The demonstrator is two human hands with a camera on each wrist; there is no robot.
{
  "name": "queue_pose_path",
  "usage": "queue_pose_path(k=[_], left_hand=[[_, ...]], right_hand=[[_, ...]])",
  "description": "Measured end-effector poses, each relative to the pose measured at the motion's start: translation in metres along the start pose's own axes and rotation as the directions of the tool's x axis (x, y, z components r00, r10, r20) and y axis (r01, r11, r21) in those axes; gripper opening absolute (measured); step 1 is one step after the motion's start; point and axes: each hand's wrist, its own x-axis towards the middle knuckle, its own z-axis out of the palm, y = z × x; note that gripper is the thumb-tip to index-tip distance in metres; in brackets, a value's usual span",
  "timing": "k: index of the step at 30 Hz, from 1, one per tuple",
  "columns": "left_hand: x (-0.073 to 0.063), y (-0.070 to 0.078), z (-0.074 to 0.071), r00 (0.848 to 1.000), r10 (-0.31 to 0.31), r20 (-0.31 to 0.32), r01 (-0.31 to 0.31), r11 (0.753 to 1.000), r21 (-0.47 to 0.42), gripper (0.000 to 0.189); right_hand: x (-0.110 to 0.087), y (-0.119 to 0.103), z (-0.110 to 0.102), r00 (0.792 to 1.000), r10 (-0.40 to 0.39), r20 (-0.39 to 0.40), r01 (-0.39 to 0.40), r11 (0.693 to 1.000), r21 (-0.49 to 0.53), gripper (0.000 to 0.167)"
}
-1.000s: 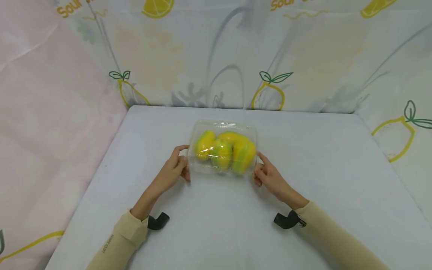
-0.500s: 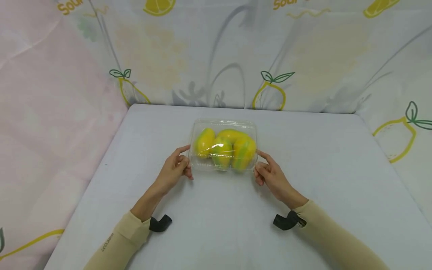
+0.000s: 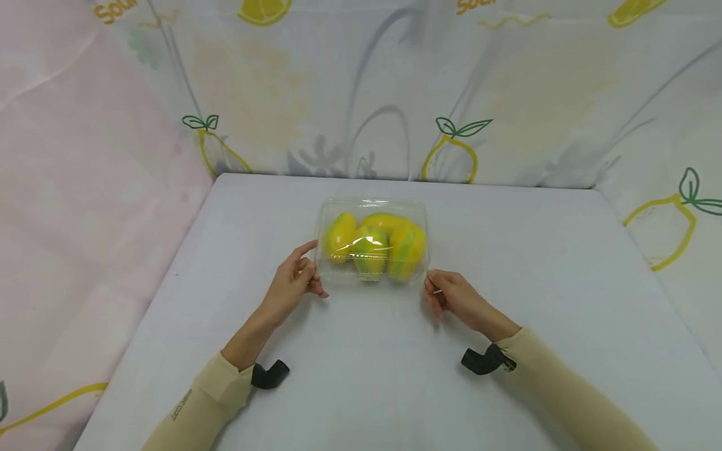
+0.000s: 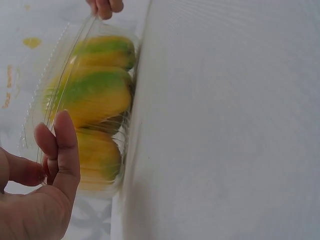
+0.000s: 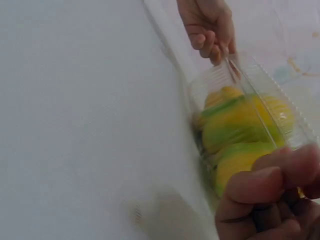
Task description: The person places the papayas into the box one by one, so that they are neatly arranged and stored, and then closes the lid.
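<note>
A clear plastic clamshell box (image 3: 366, 203) with its lid down sits toward the back middle of the white table. Several yellow-green mangoes (image 3: 407, 250) lie inside it. At the box's left side, my left hand (image 3: 287, 285) pinches the rim between thumb and fingers, its index finger stretched along that side. My right hand (image 3: 459, 302) grips the rim at the near right corner with thumb and curled index finger. The left wrist view has the left thumb (image 4: 25, 170) right at the rim. In the right wrist view, the right fingers (image 5: 255, 187) partly cover the mangoes.
The white table (image 3: 519, 250) reaches back to a hanging cloth (image 3: 519, 94) printed with lemons. A pinkish cloth (image 3: 101, 188) hangs along the left. Black curved wrist mounts (image 3: 271, 374) stick out from both sleeves.
The box has shifted slightly away from me and to the left. My right index finger has drawn back from the box's right side to the near corner. The left hand still holds its side.
</note>
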Motion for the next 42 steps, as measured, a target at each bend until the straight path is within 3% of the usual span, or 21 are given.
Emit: queue_pose_path(k=[3,6,11,15,20,30,36,38,42], left_hand=[[0.001,0.000,-0.001,1.000,-0.008,0.007,0.008,1.000,-0.001,0.050],[0.001,0.001,-0.002,1.000,-0.009,0.006,0.009,1.000,-0.005,0.050],[0.003,0.000,-0.005,1.000,-0.020,0.012,0.020,1.000,-0.007,0.051],[0.004,0.000,-0.006,1.000,-0.024,0.018,0.024,1.000,-0.020,0.051],[0.003,0.000,-0.008,1.000,-0.021,0.016,0.022,0.999,-0.028,0.051],[0.003,-0.001,-0.011,1.000,-0.017,0.012,0.017,1.000,-0.008,0.050],[0.002,0.000,-0.009,1.000,-0.029,-0.005,0.029,1.000,-0.005,0.050],[0.002,0.001,-0.008,0.999,-0.030,-0.012,0.030,1.000,-0.008,0.050],[0.003,0.002,-0.007,0.999,-0.026,-0.021,0.026,1.000,-0.004,0.051]], right_hand=[[0.003,0.005,0.003,0.998,-0.008,-0.069,0.011,0.999,0.046,0.035],[0.005,0.009,0.005,0.996,-0.021,-0.088,0.029,0.996,0.084,0.033],[0.010,0.018,0.005,0.988,-0.150,-0.043,0.155,0.977,0.146,0.034],[0.014,0.026,0.004,0.962,-0.272,0.009,0.263,0.939,0.223,0.037],[0.020,0.030,0.003,0.941,-0.335,0.042,0.313,0.914,0.258,0.039],[0.024,0.032,0.002,0.940,-0.340,0.027,0.328,0.924,0.197,0.040],[0.022,0.029,-0.005,0.955,-0.282,0.093,0.274,0.957,0.090,0.039],[0.022,0.026,-0.005,0.968,-0.243,0.065,0.239,0.969,0.062,0.039],[0.023,0.023,-0.002,0.964,-0.265,-0.008,0.265,0.963,0.047,0.037]])
